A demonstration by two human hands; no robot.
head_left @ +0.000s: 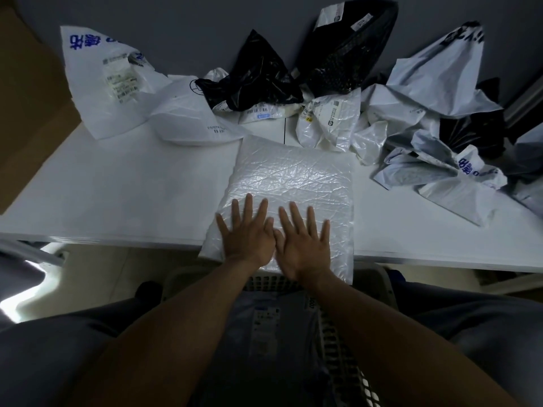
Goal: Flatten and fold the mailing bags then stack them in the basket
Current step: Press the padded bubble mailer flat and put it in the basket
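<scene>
A crinkled white mailing bag (296,177) lies flat on the white table (123,189), its near end hanging over the front edge. My left hand (246,233) and my right hand (305,242) press side by side on its near part, palms down and fingers spread straight. Below the table edge sits a white lattice basket (343,330) on my lap, with a grey bag bearing a label (264,321) lying inside it. My forearms cover part of the basket.
Crumpled bags crowd the back of the table: a large white bag with blue print (100,74) at the left, black bags (264,74) in the middle, grey-white and black ones (440,118) at the right. A brown surface (26,92) borders the far left.
</scene>
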